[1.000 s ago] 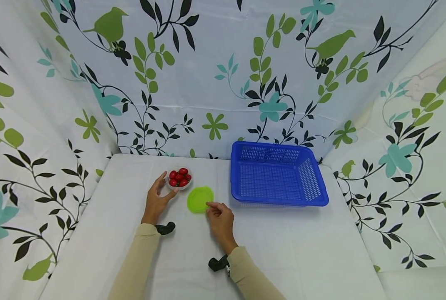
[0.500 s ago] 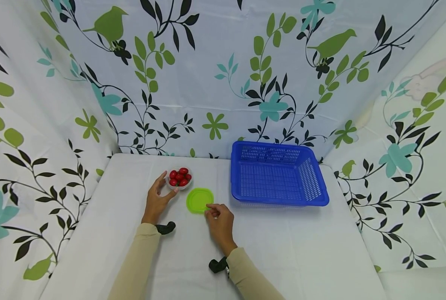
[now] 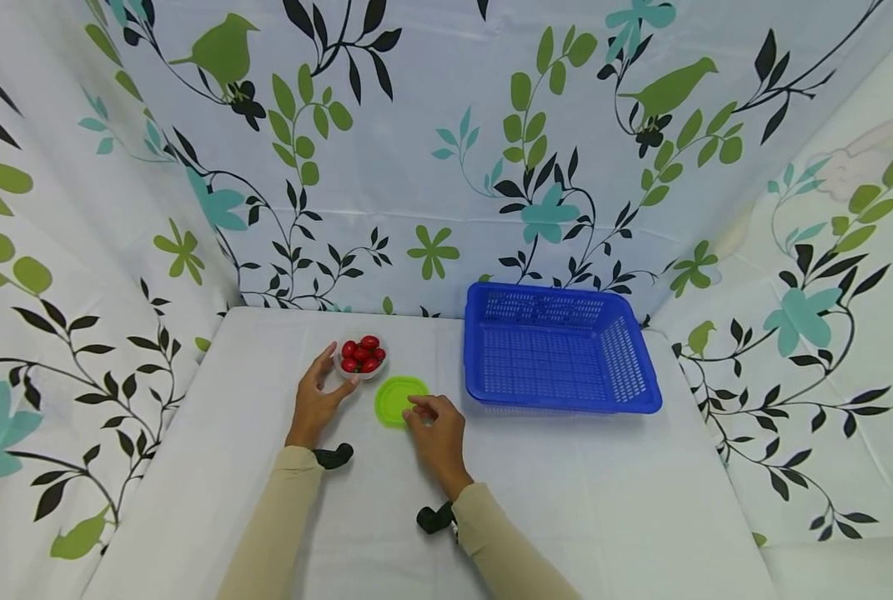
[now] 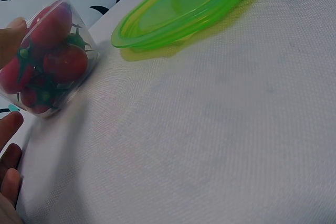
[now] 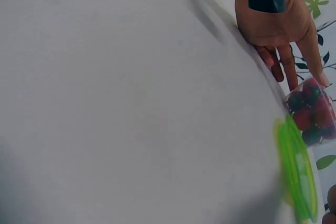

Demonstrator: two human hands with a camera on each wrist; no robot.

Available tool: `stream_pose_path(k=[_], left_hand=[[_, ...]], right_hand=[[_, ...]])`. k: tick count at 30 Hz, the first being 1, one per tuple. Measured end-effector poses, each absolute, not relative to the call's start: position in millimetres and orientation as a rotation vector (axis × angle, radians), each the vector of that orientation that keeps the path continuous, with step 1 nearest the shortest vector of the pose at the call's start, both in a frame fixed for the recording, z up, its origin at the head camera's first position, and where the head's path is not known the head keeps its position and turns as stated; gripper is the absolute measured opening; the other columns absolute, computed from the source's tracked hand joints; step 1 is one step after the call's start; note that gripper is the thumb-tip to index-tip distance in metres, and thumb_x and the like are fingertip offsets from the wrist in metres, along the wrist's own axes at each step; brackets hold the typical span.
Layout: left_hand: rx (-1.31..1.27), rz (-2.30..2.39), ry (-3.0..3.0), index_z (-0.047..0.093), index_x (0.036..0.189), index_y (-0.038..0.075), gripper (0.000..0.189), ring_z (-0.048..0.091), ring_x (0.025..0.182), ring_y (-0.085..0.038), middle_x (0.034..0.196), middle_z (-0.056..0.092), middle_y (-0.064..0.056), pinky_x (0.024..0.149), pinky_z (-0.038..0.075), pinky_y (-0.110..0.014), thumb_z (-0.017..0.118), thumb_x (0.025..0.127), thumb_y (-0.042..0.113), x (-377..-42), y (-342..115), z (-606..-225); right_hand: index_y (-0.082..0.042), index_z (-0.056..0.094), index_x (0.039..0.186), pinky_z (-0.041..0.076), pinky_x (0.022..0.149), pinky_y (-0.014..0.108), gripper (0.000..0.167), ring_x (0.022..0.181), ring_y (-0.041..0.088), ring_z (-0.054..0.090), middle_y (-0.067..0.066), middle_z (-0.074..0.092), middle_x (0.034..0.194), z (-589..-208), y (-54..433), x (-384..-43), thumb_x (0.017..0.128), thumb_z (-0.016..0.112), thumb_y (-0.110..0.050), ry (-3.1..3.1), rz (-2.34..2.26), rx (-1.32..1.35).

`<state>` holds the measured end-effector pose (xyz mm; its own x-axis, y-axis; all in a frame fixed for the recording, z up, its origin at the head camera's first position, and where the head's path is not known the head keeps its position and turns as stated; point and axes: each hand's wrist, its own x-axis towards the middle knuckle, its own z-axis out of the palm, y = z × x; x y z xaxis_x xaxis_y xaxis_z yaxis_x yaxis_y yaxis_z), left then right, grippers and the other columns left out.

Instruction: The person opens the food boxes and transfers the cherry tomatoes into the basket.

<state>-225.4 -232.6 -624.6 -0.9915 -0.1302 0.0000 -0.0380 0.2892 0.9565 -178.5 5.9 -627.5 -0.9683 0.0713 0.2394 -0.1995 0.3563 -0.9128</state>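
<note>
A small clear plastic tub (image 3: 361,374) of red cherry tomatoes (image 3: 362,353) stands on the left part of the table. My left hand (image 3: 318,400) holds it from the left side, thumb and fingers around it; the left wrist view shows green tomato stems through the wall. A round translucent green lid (image 3: 392,403) lies in front of the tub. My right hand (image 3: 438,435) hovers at the lid's right edge with loosely curled fingers, overlapping it in the head view. In the right wrist view the fingertips (image 5: 331,204) show apart from the lid.
A blue perforated plastic basket (image 3: 562,398) stands at the back right of the white-covered table (image 3: 604,508). Patterned curtains (image 3: 431,150) hang behind and at both sides. A dark wrist device (image 3: 333,456) is on each wrist.
The green lid, tilted a second ago, has come down flat on the table. My right hand has let go of it and shifted slightly up and left. The left hand stays at the tub.
</note>
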Motion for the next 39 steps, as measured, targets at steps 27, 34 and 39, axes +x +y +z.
stream_pose_path(k=[27, 34, 39], left_hand=[[0.154, -1.824, -2.452, 0.036, 0.167, 0.027, 0.084, 0.032, 0.16, -0.033, 0.17, 0.041, -0.011, 0.131, 0.02, -0.068, 0.08, 0.096, 0.033, -226.1, -234.8, -627.9], [0.167, -1.81, -2.464, 0.036, 0.167, 0.027, 0.084, 0.033, 0.16, -0.032, 0.17, 0.041, -0.01, 0.131, 0.021, -0.067, 0.081, 0.096, 0.035, -227.4, -234.2, -628.1], [0.172, -1.808, -2.453, 0.038, 0.166, 0.027, 0.083, 0.035, 0.158, -0.033, 0.169, 0.043, -0.011, 0.13, 0.023, -0.068, 0.081, 0.096, 0.032, -226.6, -233.8, -627.8]], right_hand=[[-0.011, 0.079, 0.119, 0.062, 0.091, 0.036, 0.028, 0.096, 0.024, 0.071, 0.007, 0.075, 0.105, -589.9, -22.5, -226.6, 0.091, 0.084, -0.011, -2.444, 1.592, 0.214], [-0.01, 0.079, 0.119, 0.061, 0.095, 0.053, 0.026, 0.1, 0.03, 0.07, 0.011, 0.075, 0.107, -583.7, -29.1, -237.1, 0.092, 0.082, -0.009, -2.444, 1.595, 0.236], [-0.009, 0.078, 0.12, 0.059, 0.096, 0.054, 0.027, 0.103, 0.03, 0.068, 0.01, 0.075, 0.108, -581.5, -34.1, -244.3, 0.094, 0.082, -0.011, -2.469, 1.614, 0.24]])
